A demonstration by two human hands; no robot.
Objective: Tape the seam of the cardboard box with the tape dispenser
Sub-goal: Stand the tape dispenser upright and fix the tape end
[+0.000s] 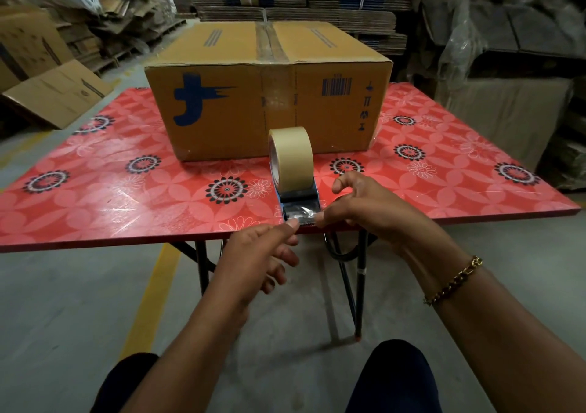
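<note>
Head view: the left hand [263, 247] pinches the free tape end [302, 217] between thumb and forefinger at the near table edge, other fingers curled. The right hand [358, 206], fingers loosely bent, grips the same end from the other side. The tape dispenser [296, 184] stands on the red floral table [126, 197], its tan roll upright, just before the cardboard box [266, 95], whose top seam [269, 41] already carries tape.

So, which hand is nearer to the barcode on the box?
Right. The right hand lies almost straight below the barcode; the left hand sits lower and further left.
</note>
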